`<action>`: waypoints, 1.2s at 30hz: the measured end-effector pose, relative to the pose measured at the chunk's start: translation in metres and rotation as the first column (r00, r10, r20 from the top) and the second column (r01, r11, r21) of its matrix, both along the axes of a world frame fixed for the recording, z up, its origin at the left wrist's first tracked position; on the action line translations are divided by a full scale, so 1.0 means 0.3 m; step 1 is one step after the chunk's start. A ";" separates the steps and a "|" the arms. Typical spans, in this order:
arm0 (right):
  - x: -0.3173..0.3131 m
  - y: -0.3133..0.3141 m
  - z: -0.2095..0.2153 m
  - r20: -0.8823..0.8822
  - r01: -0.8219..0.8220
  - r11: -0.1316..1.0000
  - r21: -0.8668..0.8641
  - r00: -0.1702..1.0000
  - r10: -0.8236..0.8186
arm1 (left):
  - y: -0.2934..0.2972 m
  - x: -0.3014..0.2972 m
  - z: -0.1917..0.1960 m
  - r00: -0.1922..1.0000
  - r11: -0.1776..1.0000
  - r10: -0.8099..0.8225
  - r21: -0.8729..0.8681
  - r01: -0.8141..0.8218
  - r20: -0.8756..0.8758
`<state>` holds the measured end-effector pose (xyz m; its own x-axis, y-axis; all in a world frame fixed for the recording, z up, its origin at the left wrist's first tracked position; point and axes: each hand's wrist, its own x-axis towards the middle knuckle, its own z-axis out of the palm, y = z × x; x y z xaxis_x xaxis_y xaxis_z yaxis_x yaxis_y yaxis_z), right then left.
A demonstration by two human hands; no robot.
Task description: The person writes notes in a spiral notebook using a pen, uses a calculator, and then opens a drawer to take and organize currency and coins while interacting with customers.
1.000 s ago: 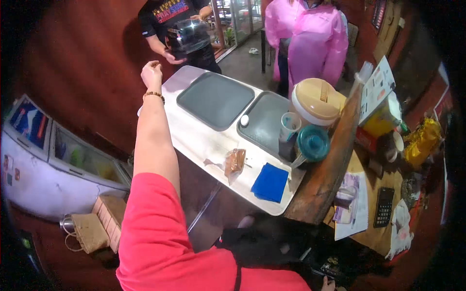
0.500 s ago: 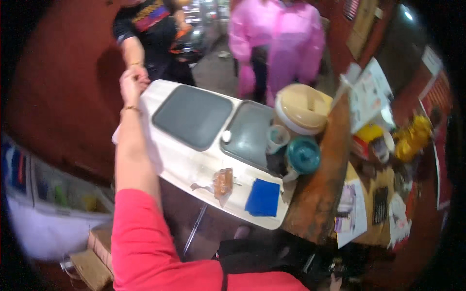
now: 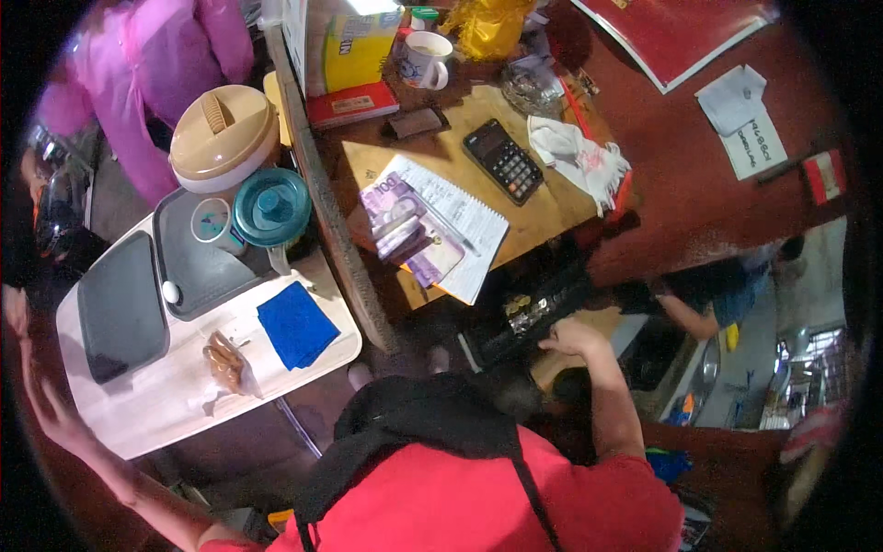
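My right hand (image 3: 578, 339) hangs over a dark open drawer (image 3: 487, 344), close to a patch of coins (image 3: 522, 315). Its fingers are curled together, and anything between them is too small to make out. Far out at the left rim, my left hand (image 3: 53, 410) reaches past the white counter top (image 3: 120, 419), its fingers stretched out and nothing seen in them. On that counter lie a plastic bag with brown contents (image 3: 223, 361) and a blue folded cloth or sheet (image 3: 296, 324).
Beside the drawer, the wooden desk holds a calculator (image 3: 502, 160), purple banknotes (image 3: 440, 256) on a notebook (image 3: 492, 235), and a mug (image 3: 426, 61). A teal-lidded pitcher (image 3: 270, 206) and beige-lidded container (image 3: 223, 138) stand on the counter. Someone in pink (image 3: 152, 69) stands beyond.
My view has swung right, so the counter has shifted left. My left hand, which met another person's hand before, is now at the left rim. My right hand has come into clear view.
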<state>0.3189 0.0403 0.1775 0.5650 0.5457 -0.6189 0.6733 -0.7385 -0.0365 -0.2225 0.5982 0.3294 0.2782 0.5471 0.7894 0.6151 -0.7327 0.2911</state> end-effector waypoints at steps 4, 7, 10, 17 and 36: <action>-0.051 0.397 0.348 -0.041 -0.054 0.785 0.617 0.994 0.100 | -0.565 0.356 -0.050 0.933 0.947 -0.274 -0.103 0.304 0.233; 0.042 0.585 0.267 0.222 -0.284 0.492 0.823 0.958 0.182 | -0.853 0.697 -0.033 0.774 0.710 -0.586 -0.309 0.633 0.239; 0.040 0.762 0.195 0.220 -0.293 0.523 0.801 0.955 0.198 | -0.979 1.070 -0.037 0.669 0.524 -0.734 -0.527 0.669 0.120; 0.089 0.772 0.119 0.182 -0.401 0.538 0.741 0.892 0.413 | -0.938 1.405 -0.474 0.949 0.927 -0.120 -0.376 0.003 -0.290; 0.325 0.769 0.044 -0.491 0.476 0.173 0.862 0.702 0.516 | -0.973 1.459 -0.455 0.937 0.902 0.028 -0.396 -0.174 -0.349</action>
